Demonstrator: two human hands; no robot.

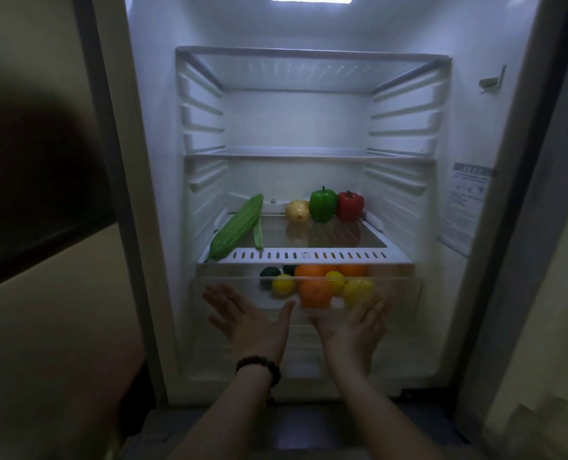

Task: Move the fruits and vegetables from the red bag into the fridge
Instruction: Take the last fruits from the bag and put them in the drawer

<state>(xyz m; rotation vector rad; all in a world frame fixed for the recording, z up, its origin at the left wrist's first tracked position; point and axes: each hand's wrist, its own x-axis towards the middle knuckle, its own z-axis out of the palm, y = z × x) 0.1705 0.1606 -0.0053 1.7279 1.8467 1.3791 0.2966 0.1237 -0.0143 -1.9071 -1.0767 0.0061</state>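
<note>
I hold my left hand (246, 322) and right hand (359, 323) against the drawer (405, 290) front, fingers spread. Oranges (314, 292) and lemons (282, 284) lie inside it.

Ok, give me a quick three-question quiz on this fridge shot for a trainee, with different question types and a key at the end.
1. True or false: the glossy green bell pepper stands between the pale yellow potato and the shiny red bell pepper.
2. Where do the round oranges and small yellow lemons lie? A) top glass shelf B) clear plastic crisper drawer C) door rack
3. Fill in: the long ridged green gourd lies on the ___ side of the shelf above the drawer.

Key: 1 true. 2 B. 3 left. Note that the left hand and right hand both meet the drawer front with straight fingers, no curled grip.
</note>
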